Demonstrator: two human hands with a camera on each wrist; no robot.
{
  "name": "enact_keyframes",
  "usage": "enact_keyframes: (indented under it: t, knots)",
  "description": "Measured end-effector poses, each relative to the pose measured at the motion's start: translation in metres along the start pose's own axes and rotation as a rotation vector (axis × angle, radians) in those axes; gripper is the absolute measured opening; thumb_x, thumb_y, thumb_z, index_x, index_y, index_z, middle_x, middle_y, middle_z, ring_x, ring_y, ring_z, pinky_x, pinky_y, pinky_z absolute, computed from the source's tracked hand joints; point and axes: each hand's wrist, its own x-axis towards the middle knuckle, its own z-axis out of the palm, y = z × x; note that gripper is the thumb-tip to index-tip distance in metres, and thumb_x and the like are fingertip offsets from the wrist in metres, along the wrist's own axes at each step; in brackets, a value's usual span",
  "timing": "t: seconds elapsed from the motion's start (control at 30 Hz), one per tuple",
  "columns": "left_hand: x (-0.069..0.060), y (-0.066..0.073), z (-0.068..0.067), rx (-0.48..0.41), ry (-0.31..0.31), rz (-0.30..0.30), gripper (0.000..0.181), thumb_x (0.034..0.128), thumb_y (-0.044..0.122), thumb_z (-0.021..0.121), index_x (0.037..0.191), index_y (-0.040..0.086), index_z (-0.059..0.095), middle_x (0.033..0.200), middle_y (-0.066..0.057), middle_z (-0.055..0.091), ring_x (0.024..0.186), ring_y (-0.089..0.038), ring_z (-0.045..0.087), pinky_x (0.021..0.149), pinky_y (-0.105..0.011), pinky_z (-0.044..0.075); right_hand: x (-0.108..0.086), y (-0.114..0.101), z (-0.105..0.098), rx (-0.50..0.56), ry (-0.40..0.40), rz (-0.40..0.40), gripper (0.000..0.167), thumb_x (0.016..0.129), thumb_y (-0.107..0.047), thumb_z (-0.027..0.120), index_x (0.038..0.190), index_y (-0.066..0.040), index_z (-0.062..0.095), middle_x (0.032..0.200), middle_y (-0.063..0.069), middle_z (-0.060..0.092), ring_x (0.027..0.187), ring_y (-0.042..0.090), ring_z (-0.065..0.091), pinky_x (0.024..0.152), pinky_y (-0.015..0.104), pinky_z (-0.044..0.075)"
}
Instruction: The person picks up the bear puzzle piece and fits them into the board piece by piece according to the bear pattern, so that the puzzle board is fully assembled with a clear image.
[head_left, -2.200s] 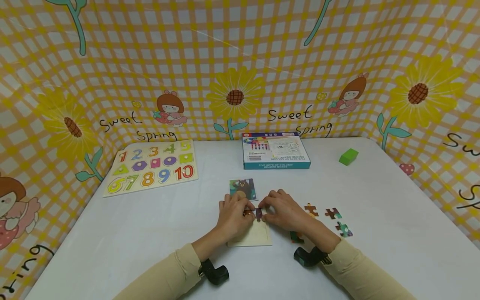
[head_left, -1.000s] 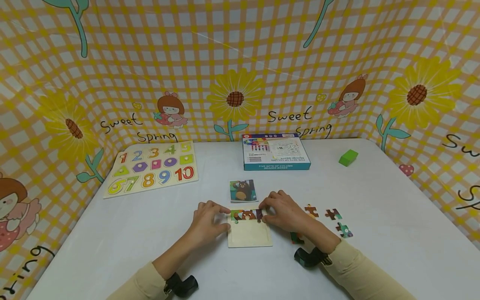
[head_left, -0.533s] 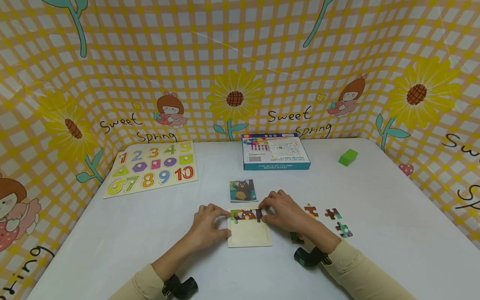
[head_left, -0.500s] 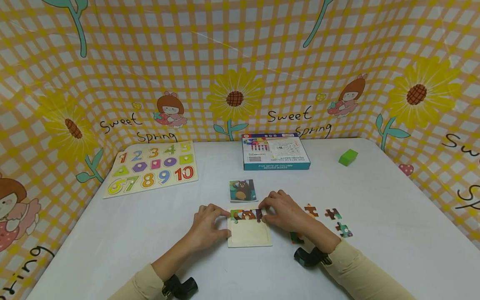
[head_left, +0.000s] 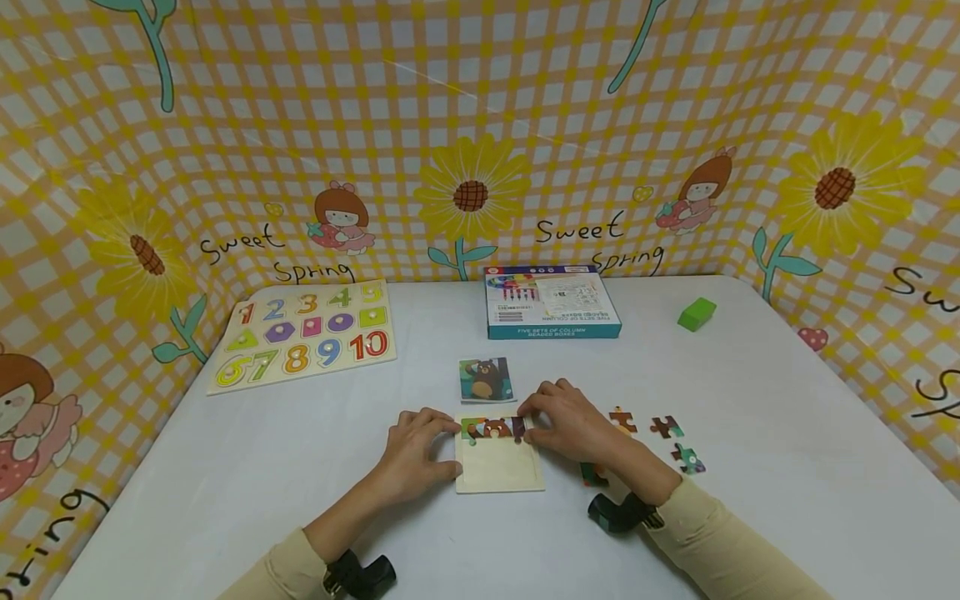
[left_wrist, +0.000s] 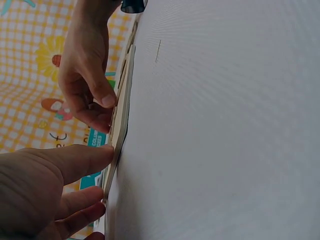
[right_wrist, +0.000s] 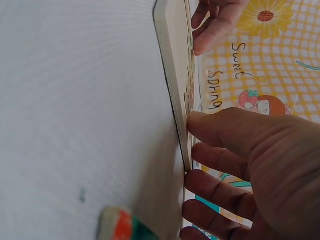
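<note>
A square wooden puzzle board [head_left: 501, 469] lies on the table, its upper row filled with puzzle pieces showing a brown bear's head [head_left: 496, 428]. My left hand [head_left: 411, 452] touches the board's left edge, thumb and index finger spread apart. My right hand [head_left: 567, 425] rests thumb and index fingertip at the upper right corner, by a dark puzzle piece [head_left: 518, 428]. In the right wrist view the right thumb [right_wrist: 220, 125] lies against the board's side, the other fingers loosely bent beside it. Neither hand lifts anything. A bear picture card [head_left: 485, 380] lies just behind the board.
Loose puzzle pieces [head_left: 687, 457] lie to the right, one partly hidden by the right forearm. A number board [head_left: 302, 335] stands back left, a flat box [head_left: 553, 304] back centre, and a green block [head_left: 697, 313] back right. A patterned cloth [head_left: 405, 108] surrounds the white table.
My left hand has drawn back from the top row of pieces to the board's left edge, uncovering the bear's head. The thumb then slid slightly down. The right hand has stayed put.
</note>
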Motion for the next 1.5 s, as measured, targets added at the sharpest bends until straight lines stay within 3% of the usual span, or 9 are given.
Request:
enact_keyframes:
  t: [0.4, 0.87, 1.33, 1.5]
  knots:
    - [0.000, 0.001, -0.002, 0.004, -0.005, 0.000, 0.043, 0.0709, 0.016, 0.079, 0.111, 0.007, 0.065, 0.117, -0.007, 0.059, 0.108, -0.027, 0.041, 0.086, -0.046, 0.029, -0.002, 0.007, -0.012, -0.029, 0.004, 0.055, 0.031, 0.078, -0.025, 0.074, 0.105, -0.012, 0.070, 0.098, 0.002, 0.063, 0.092, 0.019, 0.047, 0.080, 0.035, 0.040]
    - [0.001, -0.001, 0.001, 0.009, -0.007, -0.009, 0.044, 0.0711, 0.017, 0.079, 0.112, 0.007, 0.065, 0.118, -0.006, 0.059, 0.109, -0.026, 0.041, 0.088, -0.047, 0.030, -0.022, 0.029, -0.028, -0.013, 0.036, 0.093, 0.030, 0.077, -0.023, 0.075, 0.104, -0.010, 0.070, 0.101, 0.005, 0.064, 0.094, 0.021, 0.047, 0.077, 0.036, 0.040]
    - [0.000, -0.001, 0.000, 0.007, -0.006, -0.002, 0.045, 0.0717, 0.018, 0.079, 0.112, 0.007, 0.065, 0.118, -0.006, 0.059, 0.108, -0.026, 0.041, 0.088, -0.047, 0.030, -0.042, 0.042, -0.031, -0.091, 0.062, 0.060, 0.030, 0.075, -0.023, 0.076, 0.101, -0.010, 0.071, 0.097, 0.003, 0.064, 0.093, 0.022, 0.048, 0.079, 0.040, 0.039]
    - [0.000, -0.001, 0.000, 0.006, -0.005, -0.004, 0.044, 0.0716, 0.018, 0.079, 0.112, 0.007, 0.065, 0.118, -0.006, 0.059, 0.108, -0.026, 0.041, 0.089, -0.048, 0.030, -0.047, 0.044, -0.030, -0.098, 0.071, 0.065, 0.031, 0.074, -0.026, 0.077, 0.100, -0.011, 0.071, 0.098, 0.003, 0.063, 0.091, 0.020, 0.046, 0.076, 0.036, 0.036]
